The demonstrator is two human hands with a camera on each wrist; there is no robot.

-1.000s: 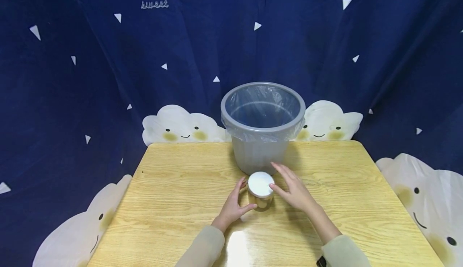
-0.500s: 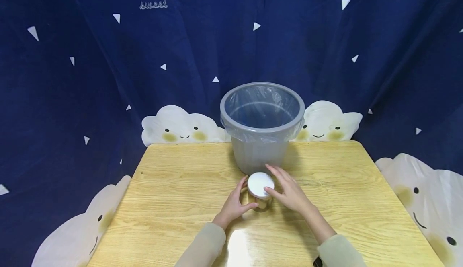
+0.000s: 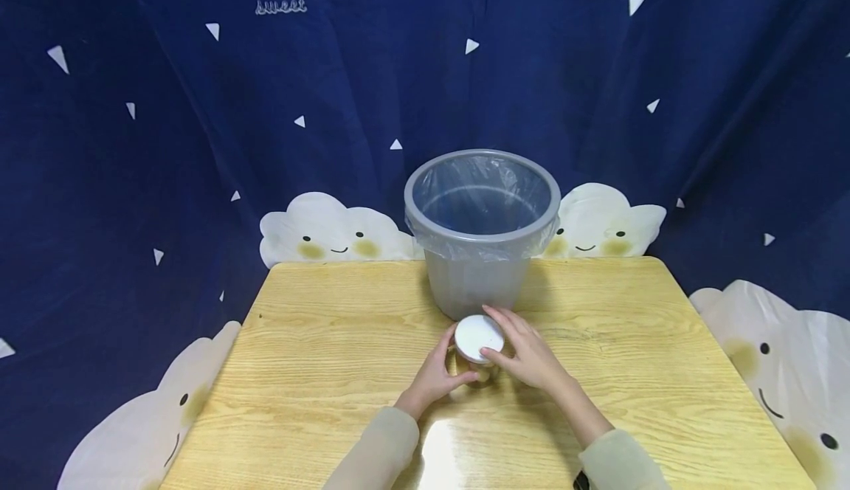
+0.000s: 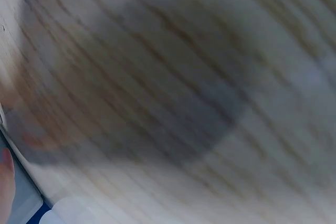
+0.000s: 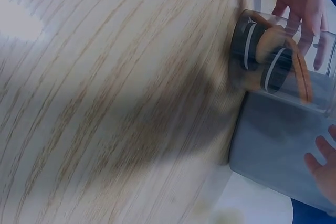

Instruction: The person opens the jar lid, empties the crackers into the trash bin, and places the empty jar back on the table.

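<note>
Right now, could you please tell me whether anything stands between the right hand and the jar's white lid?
Nothing visible does: in the head view, the right hand itself overlaps the white lid. The left hand is on the opposite side of the jar, and the bin stands behind it.

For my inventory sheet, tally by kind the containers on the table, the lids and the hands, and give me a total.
Jars: 1, the clear jar
Bins: 1, the grey bin
Lids: 1, the white lid
Hands: 2, the left hand and the right hand
Total: 5
</note>
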